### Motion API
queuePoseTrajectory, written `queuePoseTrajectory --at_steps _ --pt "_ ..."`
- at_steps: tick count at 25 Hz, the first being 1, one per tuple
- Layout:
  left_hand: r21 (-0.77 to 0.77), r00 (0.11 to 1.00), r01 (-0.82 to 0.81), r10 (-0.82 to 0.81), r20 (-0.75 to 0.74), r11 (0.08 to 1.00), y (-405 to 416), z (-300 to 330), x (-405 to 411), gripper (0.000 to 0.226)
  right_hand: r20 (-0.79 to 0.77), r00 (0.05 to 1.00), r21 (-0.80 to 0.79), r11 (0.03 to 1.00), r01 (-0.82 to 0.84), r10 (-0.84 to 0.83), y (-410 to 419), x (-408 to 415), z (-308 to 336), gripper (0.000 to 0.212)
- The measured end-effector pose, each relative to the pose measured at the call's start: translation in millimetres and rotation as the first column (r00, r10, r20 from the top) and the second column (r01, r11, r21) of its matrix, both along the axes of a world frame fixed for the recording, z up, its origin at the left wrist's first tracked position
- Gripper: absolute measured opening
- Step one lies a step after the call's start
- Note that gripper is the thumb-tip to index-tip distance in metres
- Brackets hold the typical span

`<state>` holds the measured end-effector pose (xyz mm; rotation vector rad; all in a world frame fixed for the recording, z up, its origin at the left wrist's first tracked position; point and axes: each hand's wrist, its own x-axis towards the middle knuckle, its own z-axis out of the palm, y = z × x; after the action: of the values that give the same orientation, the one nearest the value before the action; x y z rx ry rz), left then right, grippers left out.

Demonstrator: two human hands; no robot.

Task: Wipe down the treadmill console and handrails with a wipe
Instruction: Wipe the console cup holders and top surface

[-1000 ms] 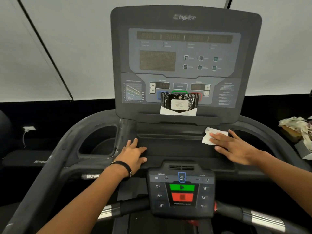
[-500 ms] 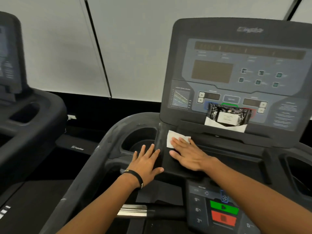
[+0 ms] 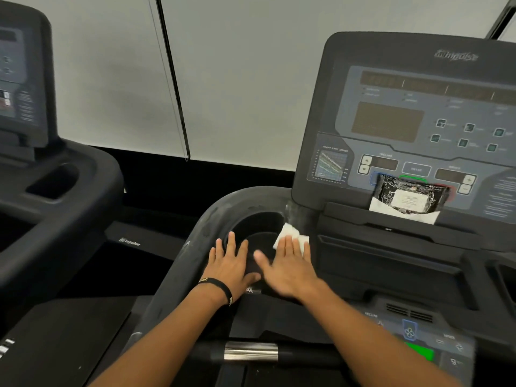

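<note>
The dark treadmill console (image 3: 405,113) fills the right of the view, with a cup holder (image 3: 251,222) at its left corner. My right hand (image 3: 290,266) lies flat, fingers spread, pressing a white wipe (image 3: 289,233) onto the console edge beside the cup holder. Flat beside it, my left hand (image 3: 231,263), a black band on its wrist, rests on the cup holder's near rim and holds nothing. A chrome section of the handrail (image 3: 251,351) runs below my forearms.
A black wipe packet (image 3: 407,198) leans on the console ledge. The lower control pad (image 3: 418,347) with a green button sits at bottom right. A second treadmill (image 3: 42,177) stands to the left, with white blinds (image 3: 237,79) behind.
My right hand has slid the wipe leftward along the console ledge to the cup holder's edge. My left hand has shifted left with it, and my head has turned left.
</note>
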<state>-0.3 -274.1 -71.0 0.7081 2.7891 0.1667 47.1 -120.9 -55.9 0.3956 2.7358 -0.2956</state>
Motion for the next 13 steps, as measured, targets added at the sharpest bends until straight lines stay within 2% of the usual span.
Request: queuePoseTrajectory --at_steps 3,6,9,13 --pt "0.018 1.0 0.003 -0.003 -0.015 1.0 -3.9 -1.1 -5.0 0.087 0.018 0.999 0.025 0.999 0.041 -0.042 20.8 -45.3 2.0 0.097" --pt "-0.028 0.992 -0.018 0.015 -0.127 0.999 -22.7 -2.1 -12.4 0.085 0.052 0.999 0.052 0.999 0.008 -0.011 35.8 -65.6 5.3 0.094" --pt "-0.011 0.991 -0.044 0.042 -0.124 0.999 -46.5 -4.1 -18.3 0.082 0.004 1.0 0.043 0.999 -0.027 0.027 18.9 -24.9 -0.6 0.092" --pt "0.012 0.993 -0.04 0.041 -0.115 0.999 -47.5 -5.7 -13.9 0.088 -0.016 1.0 -0.01 1.0 0.021 -0.021 -14.7 13.6 -14.0 0.093"
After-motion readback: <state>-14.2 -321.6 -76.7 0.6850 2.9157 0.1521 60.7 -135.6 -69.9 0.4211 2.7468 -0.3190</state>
